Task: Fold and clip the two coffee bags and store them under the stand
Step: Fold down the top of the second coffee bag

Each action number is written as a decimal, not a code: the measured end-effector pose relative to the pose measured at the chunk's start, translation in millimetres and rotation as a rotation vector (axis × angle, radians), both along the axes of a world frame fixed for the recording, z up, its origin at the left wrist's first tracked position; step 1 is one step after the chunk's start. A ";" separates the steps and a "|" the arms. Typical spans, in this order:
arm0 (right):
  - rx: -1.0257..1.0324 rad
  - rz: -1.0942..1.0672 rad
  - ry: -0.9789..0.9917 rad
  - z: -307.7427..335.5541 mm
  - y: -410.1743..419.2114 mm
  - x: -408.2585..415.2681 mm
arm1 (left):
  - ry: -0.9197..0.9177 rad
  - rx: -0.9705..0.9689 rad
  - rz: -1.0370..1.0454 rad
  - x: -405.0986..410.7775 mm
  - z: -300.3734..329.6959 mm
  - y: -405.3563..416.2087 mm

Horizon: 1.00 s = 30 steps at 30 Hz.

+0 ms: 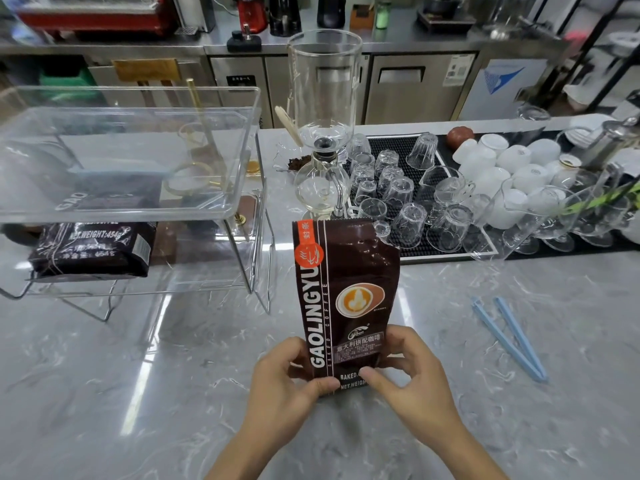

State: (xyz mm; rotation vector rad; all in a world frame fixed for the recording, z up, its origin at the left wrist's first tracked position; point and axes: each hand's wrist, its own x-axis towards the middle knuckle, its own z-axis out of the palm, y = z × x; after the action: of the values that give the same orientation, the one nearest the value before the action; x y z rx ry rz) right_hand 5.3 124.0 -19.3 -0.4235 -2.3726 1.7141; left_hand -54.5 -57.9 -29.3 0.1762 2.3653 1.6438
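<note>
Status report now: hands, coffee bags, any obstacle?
Both hands, left and right, grip upright bag, top unfolded. Other bag already under stand. Blue clip open, lying right. Path clear.

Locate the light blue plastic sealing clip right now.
In the head view the light blue plastic sealing clip lies open on the grey marble counter, right of the upright brown coffee bag, below the black mat of upturned glasses.
</note>
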 end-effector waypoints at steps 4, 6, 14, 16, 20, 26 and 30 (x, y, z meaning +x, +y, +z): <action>-0.053 0.011 0.067 11.7 4.5 -4.2 | 0.078 0.046 -0.050 -4.7 19.4 -3.3; -0.078 0.011 0.098 17.6 5.7 -6.0 | 0.103 0.084 -0.036 -6.7 31.2 -3.3; -0.170 -0.020 0.225 41.3 5.6 -16.5 | 0.215 0.108 0.021 -7.9 59.5 1.7; -0.176 -0.017 0.242 46.5 3.0 -17.1 | 0.264 0.088 0.059 -6.6 63.9 5.9; -0.145 -0.014 0.241 52.1 -2.3 -16.6 | 0.339 0.053 0.103 -3.6 67.5 14.2; -0.093 -0.002 0.239 47.1 -0.6 -15.3 | 0.375 0.061 0.104 -6.2 63.0 10.8; -0.203 0.049 0.203 47.0 1.8 -12.8 | 0.432 0.100 0.020 -10.8 61.9 5.1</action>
State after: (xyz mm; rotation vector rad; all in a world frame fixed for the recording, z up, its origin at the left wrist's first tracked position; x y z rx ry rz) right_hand -7.5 125.8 27.7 -0.2093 -2.0949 1.9275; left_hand -65.2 -52.8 32.5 0.5825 2.5881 1.8926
